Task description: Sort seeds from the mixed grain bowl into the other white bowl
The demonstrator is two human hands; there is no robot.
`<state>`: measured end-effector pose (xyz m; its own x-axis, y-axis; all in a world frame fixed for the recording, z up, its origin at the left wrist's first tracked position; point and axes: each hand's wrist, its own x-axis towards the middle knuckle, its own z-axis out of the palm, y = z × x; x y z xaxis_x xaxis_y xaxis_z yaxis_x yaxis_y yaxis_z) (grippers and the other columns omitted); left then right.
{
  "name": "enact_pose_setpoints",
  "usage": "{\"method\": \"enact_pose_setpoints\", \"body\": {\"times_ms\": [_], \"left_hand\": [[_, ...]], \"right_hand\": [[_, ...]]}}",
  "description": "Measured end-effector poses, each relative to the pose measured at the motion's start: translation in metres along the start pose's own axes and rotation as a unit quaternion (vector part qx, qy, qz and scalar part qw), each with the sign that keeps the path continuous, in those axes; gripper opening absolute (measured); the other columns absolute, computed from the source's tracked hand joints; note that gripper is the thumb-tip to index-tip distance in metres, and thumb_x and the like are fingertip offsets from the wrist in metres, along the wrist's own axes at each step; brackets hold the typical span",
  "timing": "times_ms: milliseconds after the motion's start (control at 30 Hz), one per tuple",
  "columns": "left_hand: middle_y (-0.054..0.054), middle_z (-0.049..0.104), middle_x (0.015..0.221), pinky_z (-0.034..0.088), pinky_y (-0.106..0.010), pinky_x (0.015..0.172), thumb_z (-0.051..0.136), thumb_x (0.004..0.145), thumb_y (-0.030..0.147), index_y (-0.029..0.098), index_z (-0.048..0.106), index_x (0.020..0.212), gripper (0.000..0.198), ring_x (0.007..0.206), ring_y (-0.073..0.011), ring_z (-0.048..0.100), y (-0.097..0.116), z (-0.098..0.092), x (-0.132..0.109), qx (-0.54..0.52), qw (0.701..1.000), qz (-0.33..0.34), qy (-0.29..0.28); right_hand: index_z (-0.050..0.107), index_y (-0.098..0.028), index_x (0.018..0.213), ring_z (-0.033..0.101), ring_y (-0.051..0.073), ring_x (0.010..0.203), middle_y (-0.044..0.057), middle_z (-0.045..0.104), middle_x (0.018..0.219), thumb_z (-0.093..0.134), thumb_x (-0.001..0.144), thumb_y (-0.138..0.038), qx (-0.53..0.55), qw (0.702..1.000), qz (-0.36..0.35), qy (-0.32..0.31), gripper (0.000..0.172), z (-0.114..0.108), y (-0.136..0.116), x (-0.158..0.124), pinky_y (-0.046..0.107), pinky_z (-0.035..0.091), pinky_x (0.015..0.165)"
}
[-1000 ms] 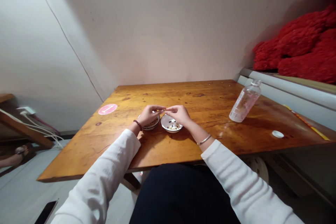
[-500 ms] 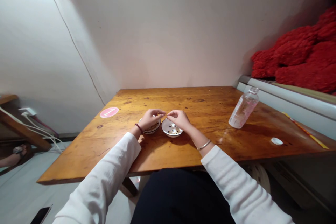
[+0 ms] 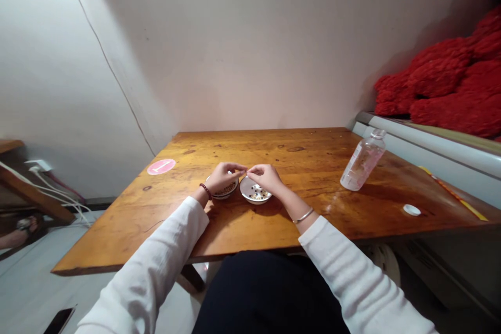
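Note:
Two small white dishes sit side by side on the wooden table [image 3: 254,224]. The left dish [image 3: 227,191] holds brownish bits and lies partly under my left hand [image 3: 222,177]. The right dish [image 3: 254,192] holds several small dark and pale beads, with my right hand [image 3: 269,178] above it. Both hands are pinched, their fingertips meeting between the dishes. What they pinch is too small to make out. A dark bead bracelet circles my left wrist and a silver bangle my right.
A clear plastic bottle [image 3: 363,160] without cap stands at the table's right, its white cap [image 3: 412,210] nearer the right edge. A pink round sticker [image 3: 161,166] lies at the far left. Red fluffy fabric [image 3: 442,88] rests on a ledge to the right. A phone [image 3: 58,319] lies on the floor.
The view has tilted slightly, so the table sits lower in the picture. My hands stay pinched together over the dishes with barely any movement.

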<state>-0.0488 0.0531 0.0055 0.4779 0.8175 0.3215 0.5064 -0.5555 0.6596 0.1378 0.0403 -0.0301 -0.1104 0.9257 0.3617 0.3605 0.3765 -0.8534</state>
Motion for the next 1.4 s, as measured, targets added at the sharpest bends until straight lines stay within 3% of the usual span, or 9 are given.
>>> {"method": "enact_pose_setpoints", "body": {"times_ms": [700,1033,1400], "left_hand": [[-0.011,0.073,0.102,0.050,-0.033,0.083,0.061,0.077,0.052,0.012,0.072,0.103,0.049,0.093,-0.0251,0.066,-0.0076,0.0035,0.0014,-0.084,0.996,-0.032,-0.029],[-0.013,0.073,0.099,0.049,-0.034,0.083,0.067,0.069,0.059,0.009,0.071,0.102,0.060,0.092,-0.0256,0.066,-0.0004,0.0029,0.0005,-0.159,0.984,-0.066,-0.037],[-0.013,0.073,0.098,0.049,-0.035,0.083,0.067,0.068,0.060,0.010,0.072,0.098,0.058,0.091,-0.0251,0.066,-0.0024,0.0028,0.0014,-0.141,0.986,-0.081,-0.018]], "right_hand": [[0.073,-0.016,0.077,0.068,0.017,0.070,0.006,0.074,0.075,0.065,0.075,-0.029,-0.017,1.000,-0.006,0.008,0.016,-0.0019,-0.0067,-0.0022,0.025,0.051,0.067],[0.073,-0.016,0.077,0.067,0.017,0.070,0.006,0.073,0.075,0.064,0.075,-0.032,-0.009,1.000,-0.018,0.010,0.018,-0.0022,-0.0088,-0.0034,0.025,0.049,0.066],[0.073,-0.017,0.076,0.068,0.017,0.071,0.006,0.074,0.076,0.065,0.075,-0.033,-0.002,1.000,-0.017,0.012,0.018,-0.0026,-0.0093,-0.0037,0.025,0.050,0.067]]}}
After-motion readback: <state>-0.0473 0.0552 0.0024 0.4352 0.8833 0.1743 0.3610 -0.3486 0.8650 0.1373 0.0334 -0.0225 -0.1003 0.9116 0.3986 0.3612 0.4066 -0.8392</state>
